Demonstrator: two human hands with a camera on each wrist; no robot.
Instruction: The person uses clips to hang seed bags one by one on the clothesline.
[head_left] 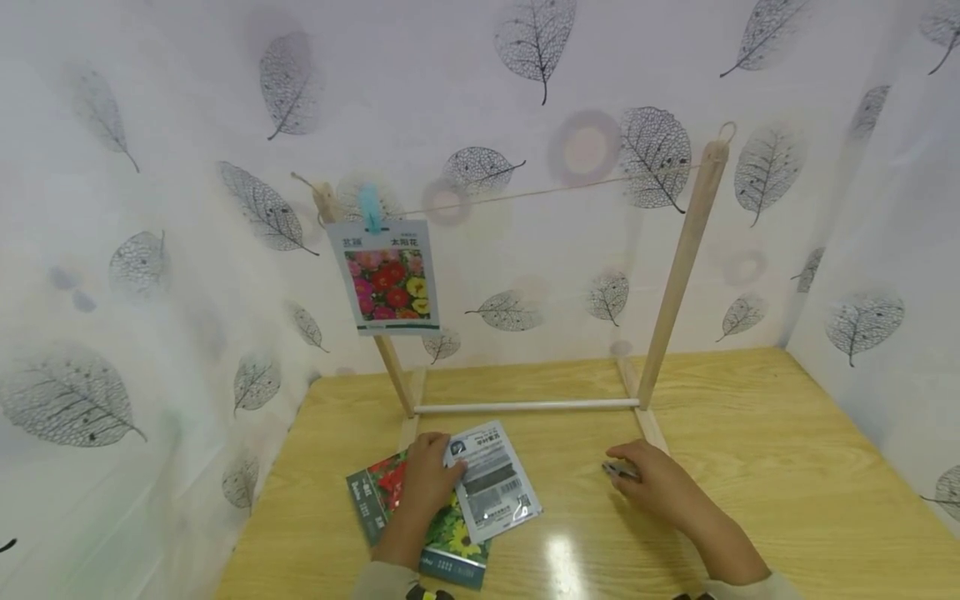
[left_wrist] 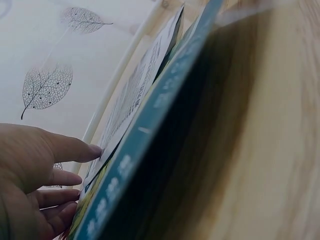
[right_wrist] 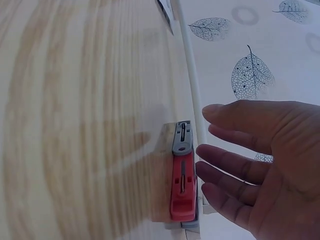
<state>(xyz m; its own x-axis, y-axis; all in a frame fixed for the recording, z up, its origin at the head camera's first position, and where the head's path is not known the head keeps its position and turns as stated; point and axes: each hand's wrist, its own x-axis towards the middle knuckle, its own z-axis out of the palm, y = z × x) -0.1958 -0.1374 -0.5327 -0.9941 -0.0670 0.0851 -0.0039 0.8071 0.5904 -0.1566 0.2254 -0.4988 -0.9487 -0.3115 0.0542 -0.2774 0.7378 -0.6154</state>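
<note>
On the table lies a silver-backed seed packet (head_left: 491, 483), tilted across green seed packets (head_left: 457, 542) with flower pictures. My left hand (head_left: 429, 479) touches its upper left edge; in the left wrist view the thumb (left_wrist: 82, 150) meets that edge and the other fingers are loosely bent. My right hand (head_left: 660, 483) is beside a grey clothespin (head_left: 621, 471). In the right wrist view its fingers are spread and loosely bent next to a grey clothespin (right_wrist: 182, 137) and a red clothespin (right_wrist: 183, 187), holding neither visibly.
A wooden frame (head_left: 682, 267) stands behind the hands, with a string (head_left: 555, 192) across its top. A flower seed packet (head_left: 390, 283) hangs at the string's left end from a blue clothespin (head_left: 370, 208). A white rod (head_left: 525, 407) joins the posts low down. Leaf-printed cloth (head_left: 525, 333) surrounds the table.
</note>
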